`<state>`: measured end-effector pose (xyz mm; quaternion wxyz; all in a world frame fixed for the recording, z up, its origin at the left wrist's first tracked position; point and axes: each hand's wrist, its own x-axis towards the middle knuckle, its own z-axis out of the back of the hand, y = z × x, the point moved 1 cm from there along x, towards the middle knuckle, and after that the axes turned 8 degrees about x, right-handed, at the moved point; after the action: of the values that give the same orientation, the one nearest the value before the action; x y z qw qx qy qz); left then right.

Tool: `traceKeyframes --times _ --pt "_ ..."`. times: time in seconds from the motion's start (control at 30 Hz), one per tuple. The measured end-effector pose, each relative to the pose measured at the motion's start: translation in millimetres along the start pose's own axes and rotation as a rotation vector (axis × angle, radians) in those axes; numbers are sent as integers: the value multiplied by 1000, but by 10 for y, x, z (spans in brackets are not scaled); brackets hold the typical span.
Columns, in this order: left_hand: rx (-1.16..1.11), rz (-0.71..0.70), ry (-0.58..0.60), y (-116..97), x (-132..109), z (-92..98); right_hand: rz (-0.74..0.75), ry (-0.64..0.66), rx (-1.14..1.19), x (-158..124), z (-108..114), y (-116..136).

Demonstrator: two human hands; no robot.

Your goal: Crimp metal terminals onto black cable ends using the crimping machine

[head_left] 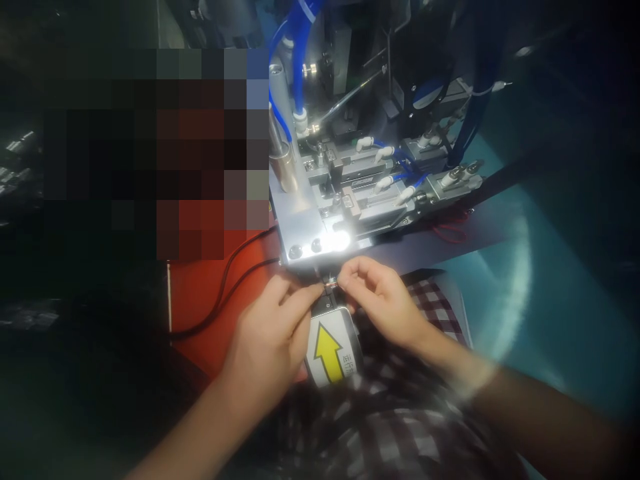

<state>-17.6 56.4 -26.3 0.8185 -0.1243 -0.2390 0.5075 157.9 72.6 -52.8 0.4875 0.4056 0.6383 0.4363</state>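
My left hand (280,320) has its thumb and forefinger pinched at the front of a metal machine fixture (300,220). Opposite it, my right hand (377,297) pinches at the same spot, its fingertips curled together. Between the two sets of fingertips lies a tiny shiny part (331,283), too small to name. I cannot tell which hand bears its weight. Just below it is a small black block (326,304). A white label with a yellow arrow (329,350) covers the rounded piece nearest me.
Pneumatic cylinders (375,217) with white fittings and blue hoses (299,67) stand behind the fixture. Black cables (225,280) cross a red-orange surface (200,293) on the left. Bright light glares off the fixture's front edge. Checked cloth (390,413) shows below my hands.
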Motion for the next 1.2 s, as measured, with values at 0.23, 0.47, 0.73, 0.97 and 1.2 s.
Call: traceKeyframes --times 0.23,0.47,0.73,0.97,1.2 --pt "7 -3 0 -2 -2 12 13 2 -34 -11 22 5" --pt "0 -13 -17 1 1 3 -3 5 -27 -6 22 -14" --pt "13 -18 -18 7 4 7 -151 -28 4 27 -3 73" --pt "6 -6 -12 19 -5 -7 -301 15 122 68 57 105" --pt "25 -3 -7 6 17 -8 -125 -82 49 19 28 92"
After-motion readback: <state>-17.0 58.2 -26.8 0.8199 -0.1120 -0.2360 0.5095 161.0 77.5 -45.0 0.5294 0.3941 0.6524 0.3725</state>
